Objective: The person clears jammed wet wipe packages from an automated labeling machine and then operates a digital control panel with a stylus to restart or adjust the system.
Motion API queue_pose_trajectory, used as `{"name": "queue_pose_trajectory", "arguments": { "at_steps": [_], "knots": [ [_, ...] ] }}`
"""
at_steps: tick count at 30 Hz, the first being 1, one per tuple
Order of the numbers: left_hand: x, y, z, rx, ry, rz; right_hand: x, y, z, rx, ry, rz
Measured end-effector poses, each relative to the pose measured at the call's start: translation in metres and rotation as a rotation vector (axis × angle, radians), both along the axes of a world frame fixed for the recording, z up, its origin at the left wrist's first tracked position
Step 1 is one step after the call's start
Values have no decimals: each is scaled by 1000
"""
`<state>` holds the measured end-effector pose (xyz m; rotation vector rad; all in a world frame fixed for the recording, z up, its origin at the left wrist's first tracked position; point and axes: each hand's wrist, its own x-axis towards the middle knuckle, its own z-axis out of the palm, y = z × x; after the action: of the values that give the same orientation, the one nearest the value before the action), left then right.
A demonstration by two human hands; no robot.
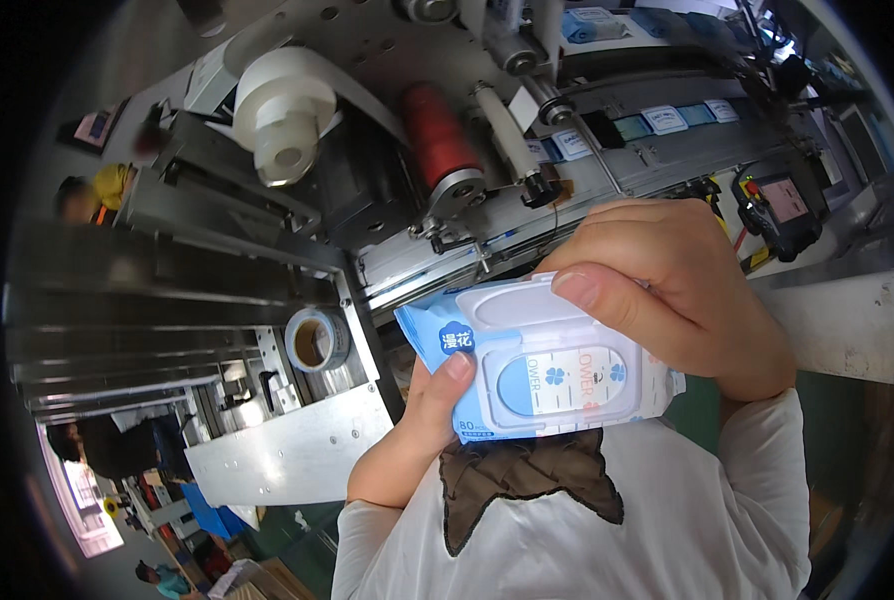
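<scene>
A light blue and white pack of wet wipes [467, 400] is held up in front of my chest, between both hands. Its white plastic flip lid stands open, showing the oval opening with a printed label beneath. My left hand [432, 405] grips the pack's left end, thumb on the front and the other fingers hidden behind. Over the upper right side curls my right hand [657, 280], its thumb pressing on the raised lid and its fingers out of sight behind the pack.
Just beyond the pack runs a machine with a red roller [437, 135] and a white label reel [285, 110]. Several packs [664, 120] lie on a conveyor at the far right, near a handheld control panel [782, 205]. A tape roll [317, 339] sits at left. Other people appear at far left.
</scene>
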<state>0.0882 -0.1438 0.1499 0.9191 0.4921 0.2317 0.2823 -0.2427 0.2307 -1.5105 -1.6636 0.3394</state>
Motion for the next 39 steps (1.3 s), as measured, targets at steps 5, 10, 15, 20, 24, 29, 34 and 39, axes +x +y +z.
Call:
{"name": "queue_pose_trajectory", "arguments": {
  "at_steps": [5,10,15,20,24,29,34,39],
  "knots": [
    [-20,-4,-3,33,0,52,-19,7,-6,153,23,36],
    [-37,-9,-2,45,-3,96,-34,8,-1,159,-21,73],
    [-50,-13,1,53,-26,116,-48,7,3,160,-53,107],
    [-62,-15,3,58,38,81,-60,7,4,163,-45,106],
    [-72,-17,7,35,34,93,-70,9,7,130,-81,112],
    [-83,-18,9,43,39,126,-81,12,8,122,-81,122],
    [-93,-16,2,-8,-63,173,-93,16,3,143,-24,103],
    [-92,-10,-4,-43,-144,172,-96,21,-2,316,-145,117]
  ]
}}
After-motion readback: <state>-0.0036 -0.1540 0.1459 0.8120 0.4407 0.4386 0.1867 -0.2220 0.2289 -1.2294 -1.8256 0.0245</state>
